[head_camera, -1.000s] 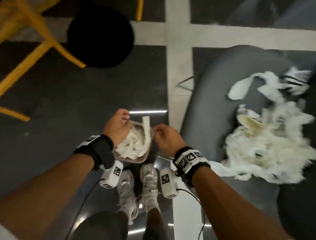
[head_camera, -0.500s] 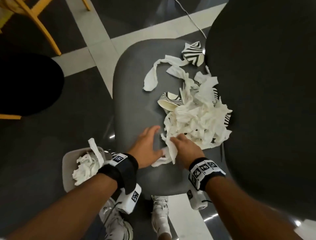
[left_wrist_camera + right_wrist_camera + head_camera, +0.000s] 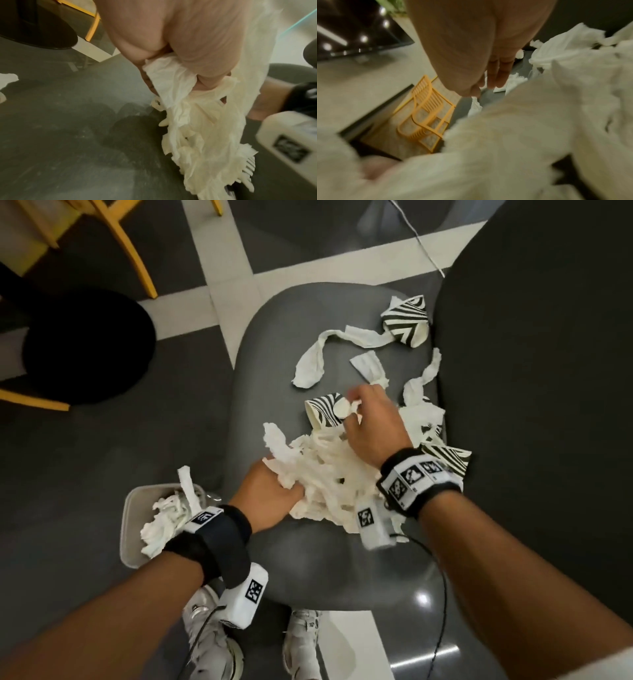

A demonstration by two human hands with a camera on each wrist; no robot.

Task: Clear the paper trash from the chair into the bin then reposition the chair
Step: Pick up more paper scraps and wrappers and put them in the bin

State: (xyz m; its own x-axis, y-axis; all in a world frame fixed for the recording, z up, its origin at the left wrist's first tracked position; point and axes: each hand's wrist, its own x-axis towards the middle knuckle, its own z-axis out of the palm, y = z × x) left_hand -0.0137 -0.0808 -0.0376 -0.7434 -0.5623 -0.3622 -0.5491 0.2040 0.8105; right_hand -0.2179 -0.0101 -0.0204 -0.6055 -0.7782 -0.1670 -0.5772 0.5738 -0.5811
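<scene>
- Black round base (image 3: 85,344) and yellow chair legs (image 3: 126,244) stand at 10 o'clock on the floor.
- Bin (image 3: 137,508), at 8 o'clock beside the chair's (image 3: 274,337) front-left edge, holds white paper.
- Left hand (image 3: 270,491) has its grip clamped on the paper pile (image 3: 325,474).
- Right hand (image 3: 373,426) reaches over the pile beside a striped cup (image 3: 325,410); cannot tell its grip.
- Loose strips (image 3: 342,344) lie at 12 o'clock; the backrest (image 3: 531,371) closes 3 o'clock.

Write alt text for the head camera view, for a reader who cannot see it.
Two hands gather torn white paper on a grey chair seat: the left hand grips the pile's near edge, the right hand reaches over it beside a zebra-striped paper cup. A grey bin with paper in it stands on the floor at the left.
</scene>
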